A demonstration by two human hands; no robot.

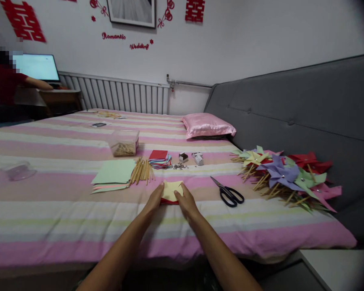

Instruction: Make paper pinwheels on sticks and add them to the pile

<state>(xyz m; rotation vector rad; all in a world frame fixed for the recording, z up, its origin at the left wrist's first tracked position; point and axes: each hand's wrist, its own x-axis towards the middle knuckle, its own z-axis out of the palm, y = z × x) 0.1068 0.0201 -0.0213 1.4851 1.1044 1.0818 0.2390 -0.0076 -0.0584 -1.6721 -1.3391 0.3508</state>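
Between my two hands is a small stack of square paper [171, 190], pale yellow on top with red showing along the lower edge. My left hand [155, 199] grips its left side. From the right, my right hand [186, 200] closes on the stack, its thumb lying over the yellow sheet. Just beyond are a bundle of thin wooden sticks [142, 171], a pile of small coloured paper squares [158, 155] with red on top, and scattered small metal fasteners [180, 166]. Black-handled scissors [230, 195] lie partly open to the right.
Large green sheets [114, 171] lie at left, near a clear plastic box [124, 143] of sticks and a clear lid [18, 171]. Finished paper pinwheels [282, 176] are heaped at right by the grey headboard [306, 109]. A person in red [1, 85] sits at a monitor [38, 67].
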